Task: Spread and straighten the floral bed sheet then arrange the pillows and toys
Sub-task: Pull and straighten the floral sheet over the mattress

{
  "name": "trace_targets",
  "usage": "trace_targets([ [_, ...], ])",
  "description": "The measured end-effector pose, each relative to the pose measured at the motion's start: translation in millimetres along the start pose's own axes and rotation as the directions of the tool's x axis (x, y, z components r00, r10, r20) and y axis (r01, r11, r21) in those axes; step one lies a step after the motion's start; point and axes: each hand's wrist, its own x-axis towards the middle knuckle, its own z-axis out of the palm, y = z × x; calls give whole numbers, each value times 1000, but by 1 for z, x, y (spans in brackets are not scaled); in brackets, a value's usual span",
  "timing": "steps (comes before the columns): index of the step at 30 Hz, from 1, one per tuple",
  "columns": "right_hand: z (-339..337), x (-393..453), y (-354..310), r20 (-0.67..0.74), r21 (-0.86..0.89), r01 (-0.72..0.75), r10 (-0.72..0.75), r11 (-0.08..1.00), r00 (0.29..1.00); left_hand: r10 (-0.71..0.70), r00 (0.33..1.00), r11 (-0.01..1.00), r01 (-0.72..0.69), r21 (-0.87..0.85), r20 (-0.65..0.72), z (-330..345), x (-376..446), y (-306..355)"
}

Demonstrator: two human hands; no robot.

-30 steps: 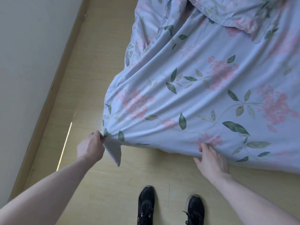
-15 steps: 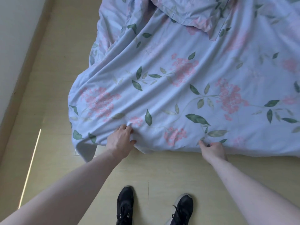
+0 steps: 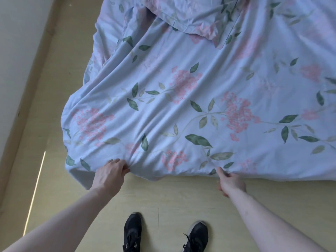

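Left hand (image 3: 109, 176): fingers curled into the near hem of the floral bed sheet (image 3: 190, 110), a bunch of cloth gathered in the fist. Right hand (image 3: 230, 182): thumb up against the hem, fingers folded under it, so it pinches the same edge further right. The two holds sit well apart along one edge; judged purpose is to pull the whole foot end evenly toward the body, not one corner only

Cloth between the hands sags in a shallow scoop. Long diagonal creases fan from the left grip up toward the far left, so tension runs that way and the sheet is not yet flat. Near-left corner (image 3: 80, 177) hangs loose beside the left hand

Sheet covers the bed and overhangs its near edge above the wooden floor (image 3: 163, 197). A matching floral pillow (image 3: 196, 20) lies at the far end, partly on the sheet. Black shoes (image 3: 132, 231) stand just short of the hem. No toys in view

Step judged: straightening, early; pillows untouched
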Motion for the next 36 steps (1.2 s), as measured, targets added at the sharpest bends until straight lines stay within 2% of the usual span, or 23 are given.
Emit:
trace_targets([
  [2, -1, 8, 3, 27, 74, 18, -20, 997, 999, -22, 1000, 999, 21, 30, 15, -2, -2, 11],
  [7, -21, -12, 24, -26, -177, 257, -265, 950, 964, -93, 995, 991, 89, 98, 40, -8, -3, 21],
  [10, -38, -22, 38, 1, -284, 323, -337, 903, 942, -114, 992, 985, 107, 136, 44, -7, -10, 27],
  [13, -46, -24, 43, 91, -419, 326, -318, 847, 944, -174, 978, 968, 149, 201, 114, -6, -8, 40],
  [16, -60, -20, 51, 253, -670, 303, -176, 677, 951, -193, 956, 948, 123, 293, 223, -14, 2, 68],
  [17, -63, -18, 56, 263, -672, 288, -144, 682, 954, -171, 955, 956, 102, 274, 242, -16, 1, 79],
  [20, -86, -5, 60, 193, -532, 176, -84, 828, 978, 23, 960, 996, -45, 72, 281, -14, 2, 132],
  [23, -115, 17, 43, 90, -390, 95, -65, 916, 994, 184, 943, 981, -160, -108, 276, -8, -1, 199],
  [26, -152, 51, 23, -29, -237, -28, 22, 971, 999, 257, 928, 955, -202, -217, 270, 3, 4, 269],
  [29, -177, 82, 18, -64, -126, -158, 151, 979, 986, 281, 912, 941, -202, -270, 297, 15, 4, 327],
  [31, -184, 100, 20, -39, -25, -185, 184, 982, 982, 253, 922, 950, -180, -255, 293, 28, 4, 357],
  [33, -187, 117, 26, -35, 1, -147, 147, 989, 989, 192, 949, 960, -129, -249, 250, 44, 4, 381],
  [36, -193, 136, 33, -11, -71, -23, 22, 997, 1000, 118, 981, 970, -80, -231, 155, 61, 7, 409],
])
